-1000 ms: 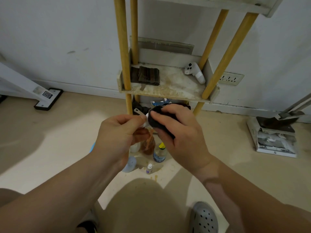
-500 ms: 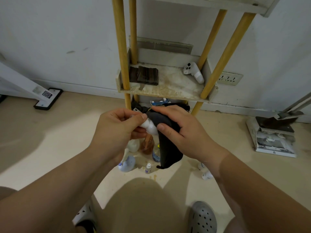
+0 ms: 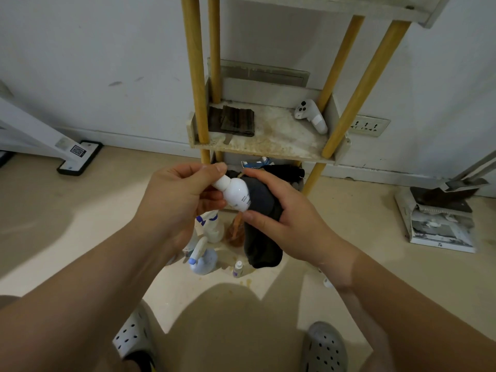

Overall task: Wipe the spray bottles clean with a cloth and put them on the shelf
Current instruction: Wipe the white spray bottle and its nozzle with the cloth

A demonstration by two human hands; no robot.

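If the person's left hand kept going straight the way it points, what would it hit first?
Probably the dark cloth in the right hand, wrapped round the white bottle that the left hand pinches by its cap. The shelf lies beyond, though depth is unclear.

Small white bottle (image 3: 236, 193), tilted, half-wrapped in dark cloth (image 3: 261, 210), near stained shelf (image 3: 281, 140).

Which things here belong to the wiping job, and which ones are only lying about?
Job:
- white bottle, cap pinched by left hand
- cloth in right hand
- floor bottles
- shelf

Lying about:
- controller
- folded mat
- dustpan
- socket
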